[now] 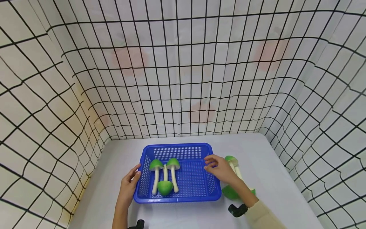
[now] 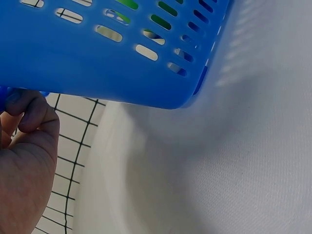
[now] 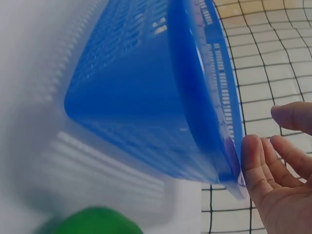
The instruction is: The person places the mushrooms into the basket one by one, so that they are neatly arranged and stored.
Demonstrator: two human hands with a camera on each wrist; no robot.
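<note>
A blue basket point(image 1: 177, 200) holds three mushrooms with green caps point(image 1: 165, 187) and pale stems in its left half. At its left rim is my left hand point(image 1: 125, 190); the left wrist view shows the fingers of this hand point(image 2: 31, 161) curled at the edge of the basket point(image 2: 97, 68). Over the right rim, my right hand point(image 1: 221, 168) has thumb and fingers apart with nothing between them. In the right wrist view, fingertips of that hand point(image 3: 282, 180) are beside the rim of the basket point(image 3: 195, 92); contact is hard to tell.
Several more green-capped mushrooms point(image 1: 230, 192) lie on the white table point(image 1: 274, 178) right of the basket, partly hidden by my right arm. A black wire grid point(image 1: 177, 86) stands behind the table and along both sides, with pale sheeting behind it.
</note>
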